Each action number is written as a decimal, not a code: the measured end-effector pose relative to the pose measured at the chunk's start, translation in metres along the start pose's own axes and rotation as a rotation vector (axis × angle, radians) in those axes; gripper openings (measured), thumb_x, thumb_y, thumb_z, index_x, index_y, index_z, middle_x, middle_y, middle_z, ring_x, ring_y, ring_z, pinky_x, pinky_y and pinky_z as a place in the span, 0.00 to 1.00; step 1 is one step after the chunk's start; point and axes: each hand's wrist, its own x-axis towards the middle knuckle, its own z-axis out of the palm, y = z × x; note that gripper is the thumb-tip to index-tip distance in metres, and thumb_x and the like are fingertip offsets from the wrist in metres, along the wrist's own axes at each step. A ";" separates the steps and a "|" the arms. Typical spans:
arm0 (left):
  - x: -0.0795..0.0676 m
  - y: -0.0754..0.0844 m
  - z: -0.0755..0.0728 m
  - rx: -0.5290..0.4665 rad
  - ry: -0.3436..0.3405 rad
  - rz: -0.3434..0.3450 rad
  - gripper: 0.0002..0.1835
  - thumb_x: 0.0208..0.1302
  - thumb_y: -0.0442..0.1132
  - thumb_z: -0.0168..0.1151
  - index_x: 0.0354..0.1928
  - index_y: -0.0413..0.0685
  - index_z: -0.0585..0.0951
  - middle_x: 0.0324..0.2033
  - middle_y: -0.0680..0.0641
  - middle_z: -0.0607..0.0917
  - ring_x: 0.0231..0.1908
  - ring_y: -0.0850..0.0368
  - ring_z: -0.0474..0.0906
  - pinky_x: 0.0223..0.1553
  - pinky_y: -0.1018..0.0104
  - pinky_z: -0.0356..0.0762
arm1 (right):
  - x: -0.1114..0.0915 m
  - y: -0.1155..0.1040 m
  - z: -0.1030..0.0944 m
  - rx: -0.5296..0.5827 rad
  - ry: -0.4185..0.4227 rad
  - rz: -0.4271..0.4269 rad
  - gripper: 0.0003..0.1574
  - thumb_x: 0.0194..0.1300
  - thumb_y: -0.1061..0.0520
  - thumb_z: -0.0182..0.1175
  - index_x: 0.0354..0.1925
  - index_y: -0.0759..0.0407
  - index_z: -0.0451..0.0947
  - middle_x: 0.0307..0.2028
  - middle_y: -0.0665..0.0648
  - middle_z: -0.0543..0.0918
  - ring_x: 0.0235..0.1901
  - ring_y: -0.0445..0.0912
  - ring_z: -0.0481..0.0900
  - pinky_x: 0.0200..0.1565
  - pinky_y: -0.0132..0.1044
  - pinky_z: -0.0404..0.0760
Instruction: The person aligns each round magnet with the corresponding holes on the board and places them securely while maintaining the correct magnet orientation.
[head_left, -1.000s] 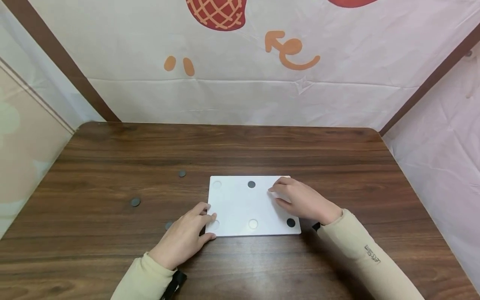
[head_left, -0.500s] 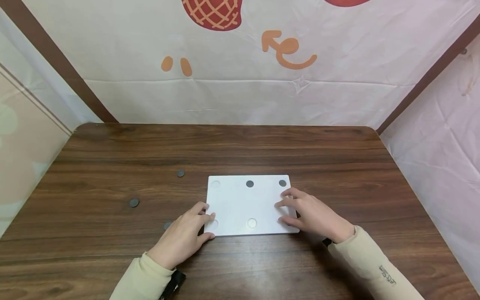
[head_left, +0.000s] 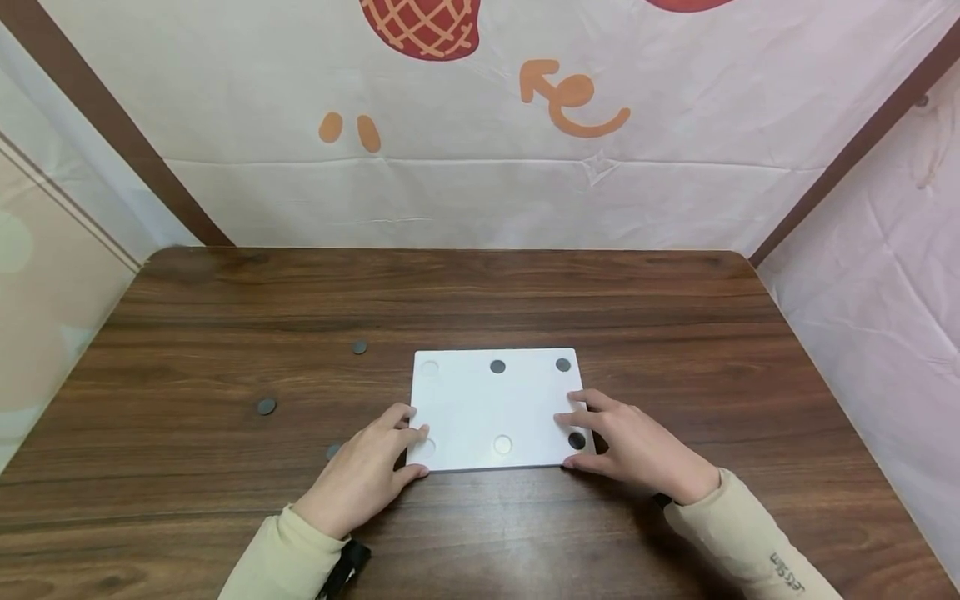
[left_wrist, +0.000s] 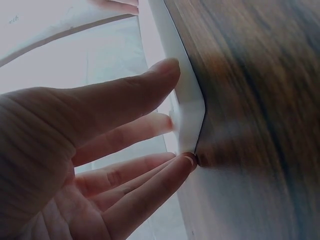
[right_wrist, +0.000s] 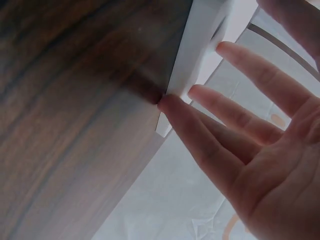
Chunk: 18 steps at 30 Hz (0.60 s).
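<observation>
A white board [head_left: 491, 404] lies flat on the bench [head_left: 487, 296], and its centre serves as the middle of the clock, with 12 pointing away from the person. The left hand [head_left: 367, 467] is at 8 o'clock, its grip wide, fingers against the board's short side and thumb at the near edge, so the two straddle that corner. The right hand [head_left: 637, 442] sits between 3 and 4 o'clock, also with a wide grip: fingers extended and spread, some tips over the board's face, the thumb at the near edge. The right wrist view shows one fingertip touching the side of the board.

On the board, one dark disc [head_left: 498, 367] is at 12 o'clock, a second disc [head_left: 563, 365] at 2, and a third disc [head_left: 577, 440] near 4, between the right hand's fingers and thumb. Pale round outlines [head_left: 502, 444] mark 6, 8 and 10 o'clock, the one at 8 beside the left fingertips.

Off the board, a loose disc [head_left: 360, 347] lies near 10 o'clock, another grey disc [head_left: 266, 406] farther out at 9, and a partly hidden disc [head_left: 332, 451] between 8 and 9, just beside the left hand. Beyond the bench at 12 o'clock hangs a pale printed cloth [head_left: 465, 196].
</observation>
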 end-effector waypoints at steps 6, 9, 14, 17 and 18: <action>0.001 0.001 -0.001 0.004 -0.005 0.009 0.22 0.48 0.37 0.76 0.47 0.37 0.84 0.50 0.43 0.78 0.45 0.51 0.81 0.39 0.61 0.81 | -0.002 -0.002 0.001 0.009 0.012 0.003 0.27 0.55 0.48 0.71 0.53 0.56 0.81 0.58 0.65 0.76 0.50 0.56 0.82 0.49 0.48 0.80; 0.002 0.002 -0.001 0.008 -0.008 0.012 0.22 0.48 0.37 0.76 0.47 0.37 0.84 0.49 0.43 0.78 0.44 0.51 0.82 0.38 0.61 0.81 | -0.002 -0.003 0.002 0.028 0.027 0.005 0.28 0.54 0.49 0.71 0.52 0.57 0.82 0.58 0.66 0.76 0.50 0.56 0.82 0.48 0.47 0.81; 0.002 0.002 -0.002 0.016 -0.023 0.006 0.22 0.49 0.37 0.75 0.48 0.37 0.84 0.50 0.42 0.78 0.44 0.52 0.82 0.39 0.61 0.81 | -0.002 -0.004 0.002 0.043 0.043 0.006 0.27 0.54 0.51 0.72 0.52 0.58 0.82 0.57 0.66 0.77 0.49 0.56 0.82 0.47 0.46 0.82; 0.001 0.002 -0.002 0.017 -0.021 0.006 0.23 0.49 0.37 0.75 0.48 0.36 0.84 0.50 0.42 0.78 0.44 0.52 0.82 0.40 0.61 0.81 | -0.002 -0.005 0.003 0.044 0.045 0.008 0.27 0.54 0.51 0.72 0.52 0.57 0.82 0.57 0.66 0.77 0.50 0.56 0.82 0.47 0.47 0.82; 0.001 0.002 -0.002 0.016 -0.020 0.006 0.23 0.49 0.37 0.75 0.48 0.36 0.84 0.50 0.42 0.78 0.44 0.52 0.82 0.40 0.62 0.81 | -0.002 -0.005 0.003 0.046 0.043 0.009 0.27 0.54 0.51 0.72 0.52 0.57 0.82 0.57 0.66 0.77 0.50 0.56 0.82 0.47 0.46 0.82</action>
